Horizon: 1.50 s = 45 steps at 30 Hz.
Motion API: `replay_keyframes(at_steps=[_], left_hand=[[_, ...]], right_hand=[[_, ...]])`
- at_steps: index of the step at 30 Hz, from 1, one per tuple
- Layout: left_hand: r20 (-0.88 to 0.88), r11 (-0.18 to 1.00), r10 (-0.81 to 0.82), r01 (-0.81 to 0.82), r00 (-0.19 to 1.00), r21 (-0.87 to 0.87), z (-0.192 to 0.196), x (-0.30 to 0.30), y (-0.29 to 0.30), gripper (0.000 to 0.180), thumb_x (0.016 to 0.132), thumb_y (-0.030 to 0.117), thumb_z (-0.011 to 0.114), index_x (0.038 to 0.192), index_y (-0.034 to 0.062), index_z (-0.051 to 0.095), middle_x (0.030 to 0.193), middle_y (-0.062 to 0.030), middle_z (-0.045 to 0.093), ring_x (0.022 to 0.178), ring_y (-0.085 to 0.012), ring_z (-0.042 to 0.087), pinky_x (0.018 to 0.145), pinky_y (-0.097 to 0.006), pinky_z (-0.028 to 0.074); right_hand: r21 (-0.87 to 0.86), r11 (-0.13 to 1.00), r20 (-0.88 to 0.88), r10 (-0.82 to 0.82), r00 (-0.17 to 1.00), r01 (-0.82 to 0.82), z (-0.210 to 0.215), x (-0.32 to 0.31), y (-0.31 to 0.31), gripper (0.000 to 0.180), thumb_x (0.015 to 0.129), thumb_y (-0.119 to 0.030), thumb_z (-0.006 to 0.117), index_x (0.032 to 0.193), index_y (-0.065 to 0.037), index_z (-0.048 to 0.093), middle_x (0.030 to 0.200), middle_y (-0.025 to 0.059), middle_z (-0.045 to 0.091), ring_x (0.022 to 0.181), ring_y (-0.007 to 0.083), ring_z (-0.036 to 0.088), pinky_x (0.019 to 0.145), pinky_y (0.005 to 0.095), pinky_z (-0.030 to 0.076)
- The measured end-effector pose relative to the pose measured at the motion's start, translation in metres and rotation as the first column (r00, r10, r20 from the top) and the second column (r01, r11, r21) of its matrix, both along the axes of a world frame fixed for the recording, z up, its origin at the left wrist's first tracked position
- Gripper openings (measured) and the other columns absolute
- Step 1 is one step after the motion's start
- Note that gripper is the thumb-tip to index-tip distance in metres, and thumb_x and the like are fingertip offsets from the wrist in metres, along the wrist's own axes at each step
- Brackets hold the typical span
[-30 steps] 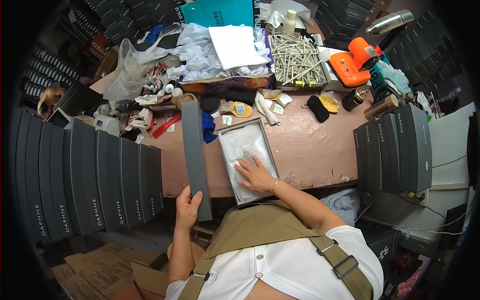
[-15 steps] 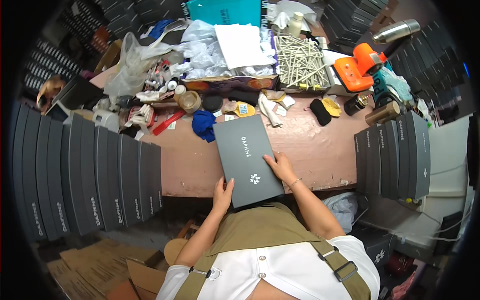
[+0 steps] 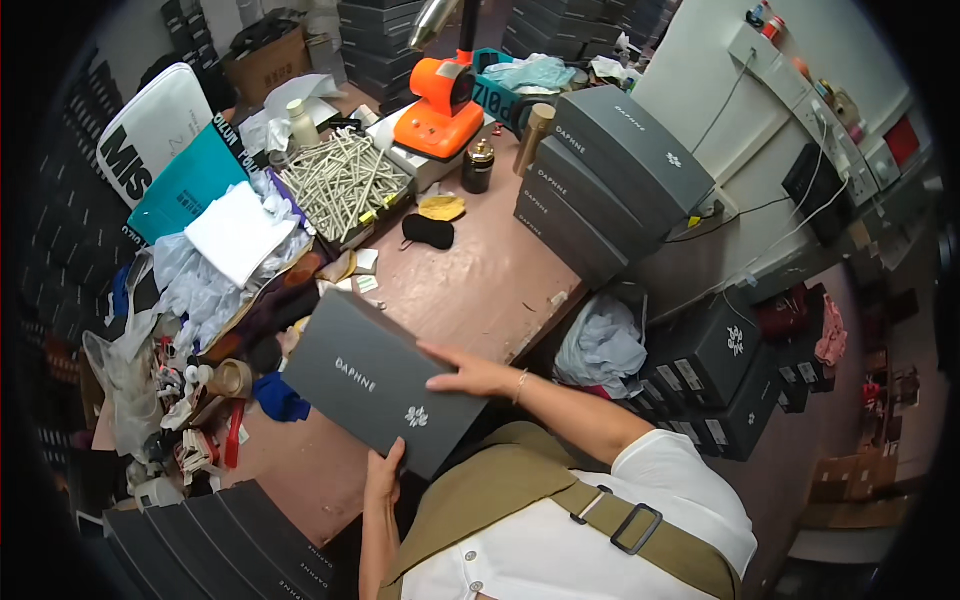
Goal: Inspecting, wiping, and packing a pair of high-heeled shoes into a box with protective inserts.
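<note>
A dark grey lidded shoe box (image 3: 345,345) with a pale printed mark lies tilted across the front of my body, between both hands. My left hand (image 3: 384,475) grips its near edge, thumb on the lid and fingers hidden underneath. My right hand (image 3: 468,371) holds the right side, its thumb and fingers reaching onto the lid. Stacked grey boxes (image 3: 615,170) of the same kind stand on the right end of the pinkish table (image 3: 450,275). More grey boxes (image 3: 215,540) stand in a row at the lower left.
Along the back are a carton of pale sticks (image 3: 345,185), an orange device (image 3: 437,115), a dark bottle (image 3: 478,166) and crumpled white paper (image 3: 175,280). A blue cloth (image 3: 280,397) lies left of the held box. Below the table's right end sits a plastic bag (image 3: 600,345) beside floor boxes (image 3: 705,350).
My view has swung to the right, toward the stacked boxes. Both hands keep hold of the shoe box, which now slants differently and shows its far side.
</note>
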<state>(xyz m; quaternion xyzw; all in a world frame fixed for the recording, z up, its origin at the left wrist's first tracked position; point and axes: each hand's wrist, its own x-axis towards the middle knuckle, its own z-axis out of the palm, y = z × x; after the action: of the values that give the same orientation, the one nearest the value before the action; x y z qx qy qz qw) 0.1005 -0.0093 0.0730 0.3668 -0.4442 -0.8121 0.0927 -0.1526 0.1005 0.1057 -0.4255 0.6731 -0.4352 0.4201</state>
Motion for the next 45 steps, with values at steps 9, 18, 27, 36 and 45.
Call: replay_keyframes(at_steps=[9, 18, 27, 36, 45], left_hand=[[-0.411, 0.703, -0.646, 0.293, 0.643, -0.648, 0.141, -0.196, 0.076, 0.087, 0.080, 0.026, 0.073, 0.147, 0.0083, 0.020, 0.136, -0.0177, 0.043, 0.112, -0.0251, 0.055, 0.096, -0.037, 0.042], [0.067, 0.643, -0.396, 0.329, 0.916, -0.692, 0.076, -0.100, 0.110, 0.061, 0.082, 0.028, 0.070, 0.133, 0.0045, 0.046, 0.124, -0.0157, 0.053, 0.106, -0.0236, 0.059, 0.092, -0.035, 0.046], [0.157, 0.383, 0.093, 0.110, 0.983, -0.917, 0.079, 0.046, 0.118, 0.057, 0.086, 0.032, 0.063, 0.130, 0.0007, 0.045, 0.121, -0.0201, 0.053, 0.111, -0.0353, 0.053, 0.094, -0.040, 0.043], [0.040, 0.357, 0.578, -0.209, 0.815, -0.910, 0.064, 0.189, 0.179, 0.054, 0.086, 0.034, 0.064, 0.129, 0.0043, 0.049, 0.120, -0.0179, 0.054, 0.103, -0.0308, 0.058, 0.088, -0.037, 0.048], [0.136, 0.500, 0.640, -0.276, 0.756, -0.821, 0.042, 0.242, 0.205, 0.053, 0.086, 0.036, 0.061, 0.126, 0.0024, 0.050, 0.121, -0.0206, 0.054, 0.112, -0.0360, 0.054, 0.092, -0.040, 0.045]], right_hand=[[-0.214, 0.781, 0.172, -0.562, 0.809, 0.587, 0.273, -0.325, 0.258, 0.052, 0.095, -0.036, 0.050, 0.128, 0.004, 0.047, 0.119, 0.0074, 0.058, 0.105, 0.0134, 0.056, 0.093, 0.0281, 0.045], [0.432, 0.686, -0.503, -0.355, 0.788, 0.585, 0.323, -0.419, 0.224, 0.045, 0.091, -0.039, 0.054, 0.129, -0.015, 0.052, 0.109, 0.0037, 0.059, 0.092, 0.0164, 0.054, 0.078, 0.0312, 0.046], [-0.455, 0.710, -0.847, -0.159, 0.508, -0.537, 0.398, -0.025, -0.041, 0.035, 0.084, 0.001, 0.059, 0.118, -0.005, 0.055, 0.115, 0.0093, 0.058, 0.099, 0.0200, 0.058, 0.085, 0.0323, 0.048], [-0.376, -0.143, -0.786, -0.473, 0.397, -0.916, 0.571, 0.425, -0.115, 0.049, 0.079, -0.017, 0.066, 0.123, -0.011, 0.045, 0.144, 0.0159, 0.030, 0.137, 0.0392, 0.022, 0.102, 0.0655, 0.028], [-0.380, 0.242, -0.508, -0.861, -0.018, -0.893, 0.624, 0.537, -0.129, 0.048, 0.079, -0.013, 0.062, 0.124, -0.014, 0.049, 0.141, 0.0201, 0.034, 0.134, 0.0419, 0.028, 0.104, 0.0665, 0.021]])
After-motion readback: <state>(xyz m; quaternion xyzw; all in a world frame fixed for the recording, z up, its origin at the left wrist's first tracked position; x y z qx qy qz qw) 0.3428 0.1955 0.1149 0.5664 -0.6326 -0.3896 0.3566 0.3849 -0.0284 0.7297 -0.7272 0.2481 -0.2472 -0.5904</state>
